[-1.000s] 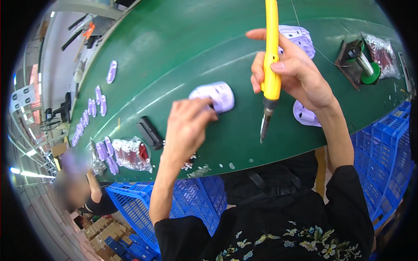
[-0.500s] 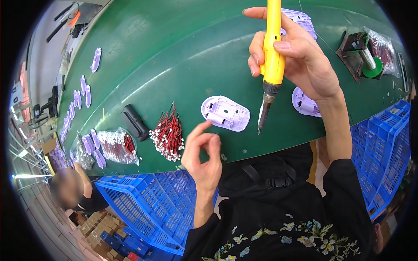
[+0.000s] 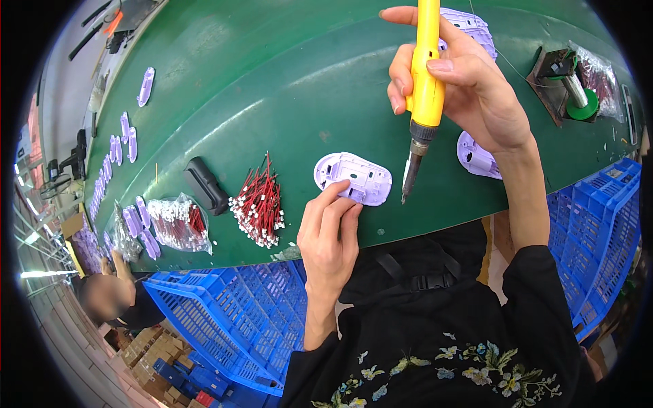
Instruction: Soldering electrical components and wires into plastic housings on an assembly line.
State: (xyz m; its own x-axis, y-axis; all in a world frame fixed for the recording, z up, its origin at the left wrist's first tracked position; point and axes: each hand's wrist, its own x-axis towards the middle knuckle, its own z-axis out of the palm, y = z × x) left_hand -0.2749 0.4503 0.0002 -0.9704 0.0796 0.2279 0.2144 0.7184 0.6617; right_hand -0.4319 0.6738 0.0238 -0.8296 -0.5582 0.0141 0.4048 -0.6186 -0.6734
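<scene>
My right hand (image 3: 469, 88) grips a yellow soldering iron (image 3: 426, 88) upright, its dark tip hanging just right of a pale lilac oval plastic shell (image 3: 354, 177) that lies hollow side up on the green table (image 3: 272, 81). My left hand (image 3: 330, 234) rests at the table's near edge, fingertips touching the shell's near rim. A pile of short red wires with white ends (image 3: 260, 202) lies to the left of the shell. Another lilac shell (image 3: 476, 155) shows partly under my right wrist.
A black oblong part (image 3: 206, 185) and a clear bag of red wires (image 3: 180, 221) lie further left. Rows of lilac parts (image 3: 122, 139) line the far left. A solder spool on a stand (image 3: 570, 88) sits right. Blue crates (image 3: 224, 319) stand below; another person (image 3: 109, 299) is at lower left.
My left hand has come back up from below the table edge to the shell's near rim. The soldering iron has stayed upright beside the shell.
</scene>
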